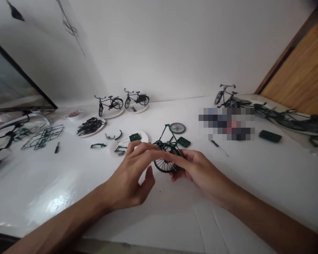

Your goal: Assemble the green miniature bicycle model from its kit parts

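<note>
A small green bicycle model (164,163) with one spoked wheel is held upright over the white table. My right hand (194,165) grips its wheel end from the right, thumb across the wheel. From the left, my left hand (137,173) reaches over the model; its fingers are apart, one extended to the wheel near the right thumb, and it grips nothing visible. A loose grey wheel (177,128) lies just behind the frame. Beside it rests a green box-shaped part (183,141). Another green part (134,137) is on a white plate behind my left hand.
Two finished bicycle models (110,103) stand at the back left, another (226,96) at the back right. A plate of black parts (90,126), green sprues (45,135), a screwdriver (219,147) and a green block (270,136) lie around. A blurred patch hides something at right.
</note>
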